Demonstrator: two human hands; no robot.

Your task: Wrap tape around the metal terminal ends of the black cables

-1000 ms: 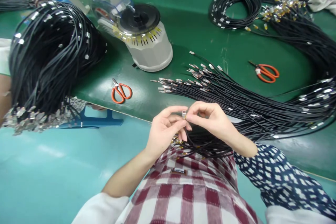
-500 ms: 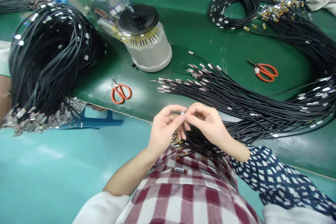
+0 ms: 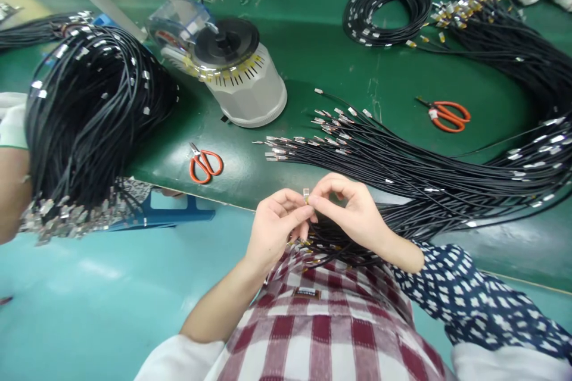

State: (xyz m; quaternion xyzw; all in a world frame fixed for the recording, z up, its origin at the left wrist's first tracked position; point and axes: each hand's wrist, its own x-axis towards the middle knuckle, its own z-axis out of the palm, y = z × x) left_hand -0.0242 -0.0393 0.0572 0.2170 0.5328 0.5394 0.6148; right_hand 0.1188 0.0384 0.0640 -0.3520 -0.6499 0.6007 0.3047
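A small light connector [image 3: 306, 192] on a cable end sticks up between my two hands at the table's front edge, with a bit of yellow just under it. My left hand [image 3: 276, 227] is closed, thumb and fingers pinching this cable end from the left. From the right, my right hand [image 3: 353, 209] pinches at the same spot, fingertips touching the yellow bit. Below both hands, more black cables with yellow-marked ends lie across my lap, partly hidden. Just beyond my hands stretches a bundle of black cables [image 3: 402, 172] with pale connectors.
A round tape dispenser [image 3: 252, 86] stands behind, with yellow pieces round its rim. Orange-handled snips [image 3: 206, 165] lie at left, other snips [image 3: 449, 116] at right. A large cable bundle [image 3: 93, 107] hangs over the edge beside another person's arm [image 3: 13, 190]. Coiled cables [image 3: 388, 18] lie farther back.
Yellow now shows under the connector, where earlier only the pale end was visible. My fingers have shifted slightly round it. The whole view has moved a little, and the other person's arm shows more.
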